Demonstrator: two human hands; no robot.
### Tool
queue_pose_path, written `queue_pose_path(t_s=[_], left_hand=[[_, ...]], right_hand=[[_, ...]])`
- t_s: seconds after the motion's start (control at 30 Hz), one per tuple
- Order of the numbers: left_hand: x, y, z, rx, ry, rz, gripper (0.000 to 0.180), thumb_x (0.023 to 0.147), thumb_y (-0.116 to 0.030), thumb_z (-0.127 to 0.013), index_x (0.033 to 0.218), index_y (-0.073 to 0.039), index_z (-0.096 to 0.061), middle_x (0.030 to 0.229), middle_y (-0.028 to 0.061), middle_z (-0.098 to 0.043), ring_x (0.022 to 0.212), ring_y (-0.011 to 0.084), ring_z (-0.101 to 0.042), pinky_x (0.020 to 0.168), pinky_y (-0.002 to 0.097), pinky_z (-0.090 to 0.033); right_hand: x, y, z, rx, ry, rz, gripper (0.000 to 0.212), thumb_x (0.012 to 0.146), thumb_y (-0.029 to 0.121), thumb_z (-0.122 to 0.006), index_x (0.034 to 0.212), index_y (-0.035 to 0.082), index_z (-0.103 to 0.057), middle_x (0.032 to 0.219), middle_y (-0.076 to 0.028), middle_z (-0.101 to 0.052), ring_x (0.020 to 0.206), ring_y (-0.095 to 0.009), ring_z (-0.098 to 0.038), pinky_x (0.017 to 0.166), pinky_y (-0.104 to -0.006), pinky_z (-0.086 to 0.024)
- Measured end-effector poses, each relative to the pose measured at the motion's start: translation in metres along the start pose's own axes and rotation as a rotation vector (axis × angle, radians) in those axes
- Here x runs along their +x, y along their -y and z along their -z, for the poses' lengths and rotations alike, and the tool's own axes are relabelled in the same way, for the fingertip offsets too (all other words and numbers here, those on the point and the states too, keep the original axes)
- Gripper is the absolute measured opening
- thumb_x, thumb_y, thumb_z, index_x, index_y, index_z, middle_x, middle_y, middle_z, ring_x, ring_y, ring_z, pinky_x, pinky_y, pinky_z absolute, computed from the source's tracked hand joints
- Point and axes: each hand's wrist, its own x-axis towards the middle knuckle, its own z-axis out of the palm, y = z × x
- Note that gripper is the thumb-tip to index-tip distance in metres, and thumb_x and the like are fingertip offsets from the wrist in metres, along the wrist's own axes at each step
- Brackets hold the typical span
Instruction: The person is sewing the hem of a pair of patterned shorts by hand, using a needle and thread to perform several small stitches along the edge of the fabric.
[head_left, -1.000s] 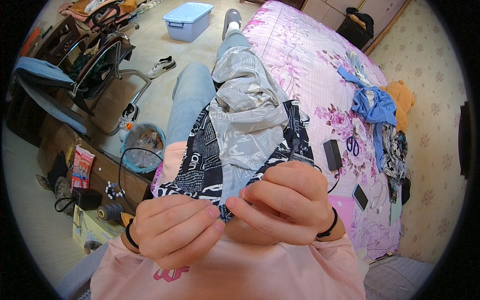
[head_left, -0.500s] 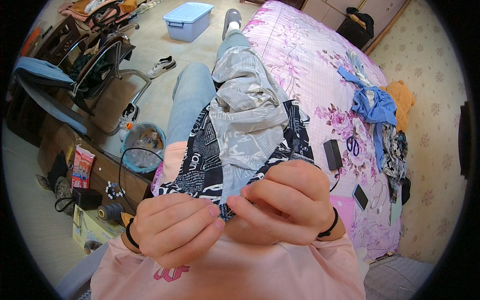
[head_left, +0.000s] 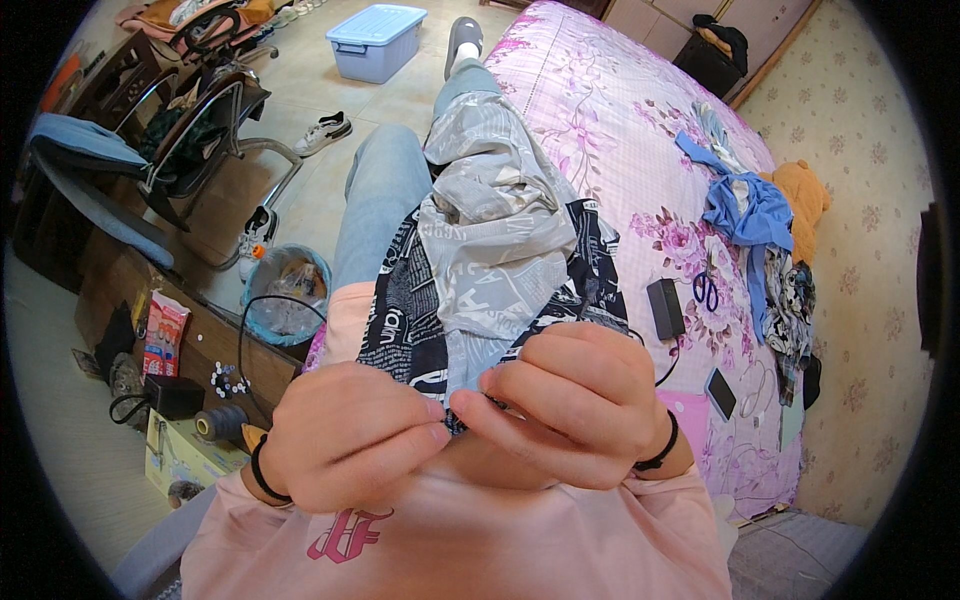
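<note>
A garment of thin cloth (head_left: 497,262), black with white lettering outside and pale grey inside, lies across my lap and legs. My left hand (head_left: 345,432) pinches its near edge between thumb and fingers. Close beside it, my right hand (head_left: 575,408) grips the same edge with its fingers curled in. The two sets of fingertips nearly meet, and a short strip of dark cloth shows between them. Whether a needle or anything else small is in the fingers cannot be made out.
Right of me, a flowered bed (head_left: 590,130) holds scissors (head_left: 706,291), a black adapter-like box (head_left: 664,308), a phone (head_left: 720,394) and heaped clothes (head_left: 750,215). On my left are a lined bin (head_left: 256,330), a thread spool (head_left: 220,424) and a chair (head_left: 200,150). A blue box (head_left: 375,50) stands ahead.
My left hand has turned and risen slightly, its fingers now more folded at the cloth's edge. The garment's left side has been drawn in beneath it. My right hand has hardly moved.
</note>
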Motion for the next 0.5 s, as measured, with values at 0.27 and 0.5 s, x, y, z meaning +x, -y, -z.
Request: queue_pose_path(t_s=[0.27,0.5], left_hand=[[0.000,0.005,-0.006,-0.369,-0.071,0.229,0.017,0.069,0.007,-0.070,0.085,0.002,-0.069,0.076,0.0129,-0.068,0.064,0.0239,-0.067,0.057,0.0322,-0.054],[-0.002,0.004,-0.008,-0.443,-0.109,0.358,0.025,0.069,0.010,-0.076,0.090,0.002,-0.068,0.080,0.0126,-0.069,0.065,0.0233,-0.066,0.058,0.0285,-0.052]], right_hand=[[0.000,-0.005,-0.004,0.167,0.048,0.010,0.027,0.067,0.008,-0.070,0.090,-0.007,-0.068,0.093,-0.013,-0.062,0.080,-0.026,-0.065,0.061,-0.0318,-0.055],[-0.003,-0.002,-0.010,0.256,0.013,-0.009,0.023,0.071,0.005,-0.070,0.090,-0.008,-0.066,0.092,-0.014,-0.064,0.077,-0.028,-0.067,0.064,-0.0336,-0.058]])
